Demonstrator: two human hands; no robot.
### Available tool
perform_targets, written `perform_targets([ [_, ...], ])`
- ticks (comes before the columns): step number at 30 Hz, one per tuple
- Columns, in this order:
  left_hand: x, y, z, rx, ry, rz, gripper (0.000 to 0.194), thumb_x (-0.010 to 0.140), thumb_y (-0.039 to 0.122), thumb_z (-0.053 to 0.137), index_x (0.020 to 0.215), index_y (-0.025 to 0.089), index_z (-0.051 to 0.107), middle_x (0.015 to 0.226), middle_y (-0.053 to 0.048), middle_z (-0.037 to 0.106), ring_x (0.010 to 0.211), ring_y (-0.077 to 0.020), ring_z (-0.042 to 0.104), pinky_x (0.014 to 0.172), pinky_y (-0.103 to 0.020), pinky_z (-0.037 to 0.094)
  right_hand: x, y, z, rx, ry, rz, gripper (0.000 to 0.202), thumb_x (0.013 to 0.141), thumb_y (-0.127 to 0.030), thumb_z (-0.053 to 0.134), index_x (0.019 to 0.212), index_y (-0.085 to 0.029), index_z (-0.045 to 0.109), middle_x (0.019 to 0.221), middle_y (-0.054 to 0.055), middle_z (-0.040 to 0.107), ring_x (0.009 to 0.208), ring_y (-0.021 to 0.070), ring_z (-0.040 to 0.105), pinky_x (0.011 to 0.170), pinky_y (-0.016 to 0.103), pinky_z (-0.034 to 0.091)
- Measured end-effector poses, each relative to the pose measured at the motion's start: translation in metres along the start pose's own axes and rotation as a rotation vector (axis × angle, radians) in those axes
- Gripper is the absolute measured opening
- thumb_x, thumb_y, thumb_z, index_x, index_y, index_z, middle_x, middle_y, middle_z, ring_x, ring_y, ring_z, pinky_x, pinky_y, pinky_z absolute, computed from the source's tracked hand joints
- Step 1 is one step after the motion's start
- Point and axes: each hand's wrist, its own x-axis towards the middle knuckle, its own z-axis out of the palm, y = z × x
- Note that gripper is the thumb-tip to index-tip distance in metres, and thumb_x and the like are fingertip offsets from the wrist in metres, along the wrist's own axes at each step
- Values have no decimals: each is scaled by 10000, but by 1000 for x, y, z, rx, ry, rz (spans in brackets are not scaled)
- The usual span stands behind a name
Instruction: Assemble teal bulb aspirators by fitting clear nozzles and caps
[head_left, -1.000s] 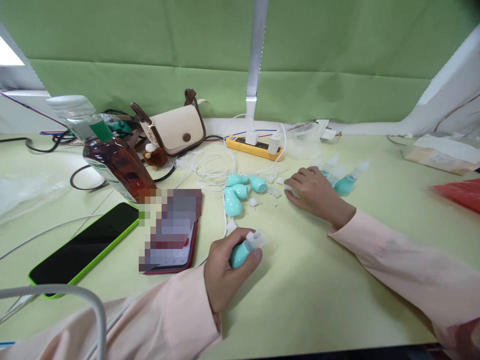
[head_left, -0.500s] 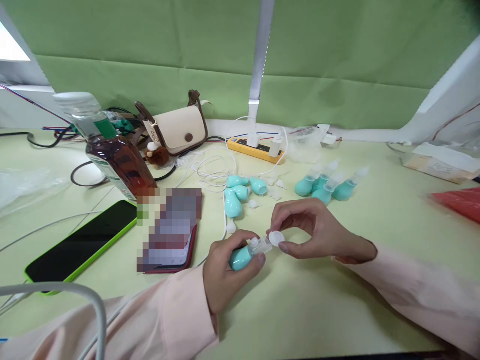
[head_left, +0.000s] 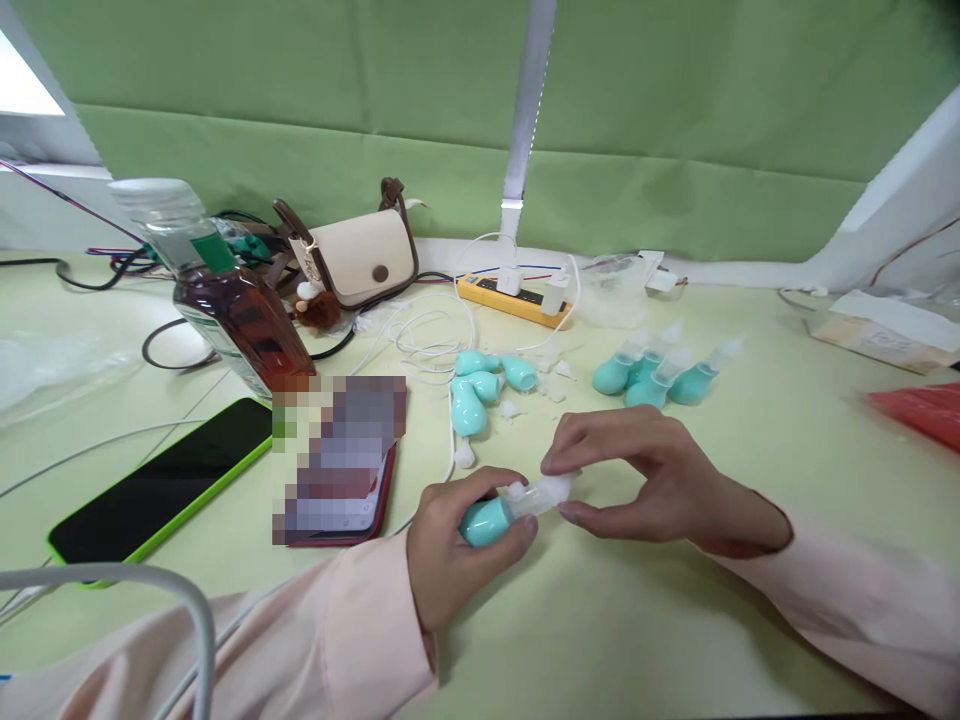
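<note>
My left hand (head_left: 461, 540) is wrapped round the teal bulb of a nasal aspirator (head_left: 486, 520), its clear neck pointing right. At the end of that neck sits a translucent white tip (head_left: 556, 490), pinched between the thumb and fingers of my right hand (head_left: 637, 480). Tip and neck touch; how firmly they are joined I cannot tell. Beyond my hands lie several loose teal bulbs (head_left: 469, 408) with small white tips (head_left: 510, 410) scattered beside them. To their right stand several aspirators (head_left: 651, 385) with clear necks and pale tips fitted.
On the left are a black phone in a green case (head_left: 165, 490), a phone in a red case (head_left: 337, 500) and a bottle of dark liquid (head_left: 240, 320). A cream bag (head_left: 360, 260) and yellow power strip (head_left: 514, 300) stand behind. Red plastic (head_left: 922, 410) lies right.
My right hand has turned the white tip from facing the camera and brought it onto the end of the clear neck. My left hand has barely moved.
</note>
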Motion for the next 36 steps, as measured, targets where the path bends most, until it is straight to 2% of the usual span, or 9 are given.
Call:
perform_targets([
  [6, -2, -3, 1, 17, -9, 49, 152, 707, 252, 567, 818, 154, 599, 709, -16, 639, 599, -128, 548, 557, -211, 420, -3, 2, 0, -28, -39, -61, 275, 670, -127, 625, 927, -220, 593, 761, 16, 620, 676, 108, 558, 598, 240, 477],
  [10, -3, -2, 0, 65, -1, 116, 130, 721, 247, 560, 798, 160, 617, 692, -15, 641, 573, -121, 548, 540, -206, 421, -1, 5, -1, 35, -66, -21, 191, 653, -139, 647, 839, -179, 630, 720, 24, 630, 597, 96, 559, 542, 223, 478],
  [14, -2, 1, -2, 152, -47, 146, 135, 734, 251, 539, 777, 158, 626, 688, -38, 644, 600, -143, 566, 564, -229, 426, 0, 3, -2, 38, -118, 48, 93, 656, -157, 643, 748, -149, 650, 657, 31, 628, 569, 99, 565, 508, 213, 468],
  [18, -2, 1, -1, 233, -82, 179, 146, 735, 252, 516, 763, 172, 634, 585, -27, 602, 551, -141, 535, 515, -231, 397, 0, 0, -2, -5, -185, 78, 56, 668, -176, 628, 718, -162, 648, 621, 19, 629, 546, 95, 561, 483, 200, 449],
  [24, -5, -4, 1, 310, -80, 261, 190, 719, 274, 537, 834, 168, 644, 584, -44, 608, 555, -154, 545, 505, -238, 390, -4, -5, 2, -112, -267, 67, 66, 673, -124, 595, 683, -171, 639, 568, 5, 614, 512, 88, 535, 461, 197, 428],
  [26, -5, -4, 0, 309, -77, 266, 183, 717, 275, 548, 825, 168, 649, 574, -41, 610, 547, -152, 545, 504, -240, 392, -5, -5, 4, -129, -242, 65, 76, 665, -108, 597, 665, -171, 640, 589, 11, 626, 502, 87, 527, 458, 205, 427],
  [29, -4, -3, 0, 191, -20, 182, 151, 713, 257, 570, 807, 163, 641, 650, -38, 649, 585, -148, 574, 547, -234, 425, -5, -1, 6, -17, -67, 95, 52, 628, -130, 647, 663, -168, 649, 654, 31, 651, 518, 94, 549, 475, 223, 458],
  [33, -3, -1, 1, 67, 60, 99, 147, 694, 262, 602, 803, 170, 637, 728, -23, 676, 627, -147, 602, 575, -223, 454, -1, 6, 6, 312, 22, 337, 192, 517, -133, 727, 694, -181, 669, 678, 21, 670, 584, 124, 604, 510, 227, 519],
  [36, -3, 0, 2, 38, 109, 31, 167, 675, 278, 618, 795, 162, 634, 721, -23, 679, 622, -153, 603, 565, -229, 462, 1, 6, 4, 393, 29, 483, 252, 467, -112, 745, 694, -198, 679, 724, 12, 683, 635, 142, 632, 542, 216, 545],
])
